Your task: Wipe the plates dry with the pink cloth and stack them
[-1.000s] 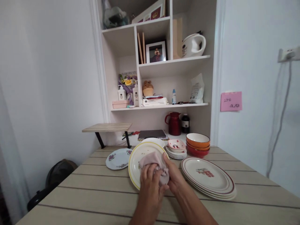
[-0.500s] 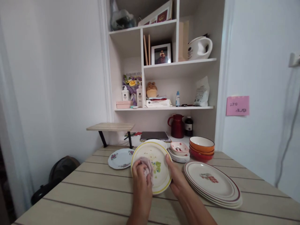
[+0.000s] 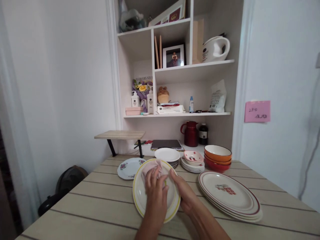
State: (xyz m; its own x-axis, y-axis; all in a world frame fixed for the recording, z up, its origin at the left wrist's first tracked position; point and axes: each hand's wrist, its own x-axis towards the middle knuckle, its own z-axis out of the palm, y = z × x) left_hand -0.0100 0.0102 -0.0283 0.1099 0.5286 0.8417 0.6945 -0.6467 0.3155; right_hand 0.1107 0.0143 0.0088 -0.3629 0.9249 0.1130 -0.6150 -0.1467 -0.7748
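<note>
A cream plate (image 3: 140,196) with a yellow rim is held tilted above the table, its face toward me. My right hand (image 3: 185,195) grips its right edge, thumb on the front and the other fingers hidden behind. Under my left hand (image 3: 156,190) a pale pink cloth (image 3: 156,164) is pressed flat on the upper part of the plate. The fingers of that hand lie over the cloth and hide part of it. Most of the printed picture on the plate is covered by this hand.
On the slatted table (image 3: 100,203) are a floral plate (image 3: 130,168), stacked white plates (image 3: 167,154), small dishes with a pink bowl (image 3: 193,157), orange and red bowls (image 3: 217,156), and stacked oval plates (image 3: 230,191). A small raised stand (image 3: 120,134) and a red jug (image 3: 190,134) stand behind.
The plate has moved down and slightly left, uncovering the white plates behind. My left hand with the cloth has gone from the plate's left side to its upper middle, with fingers flatter.
</note>
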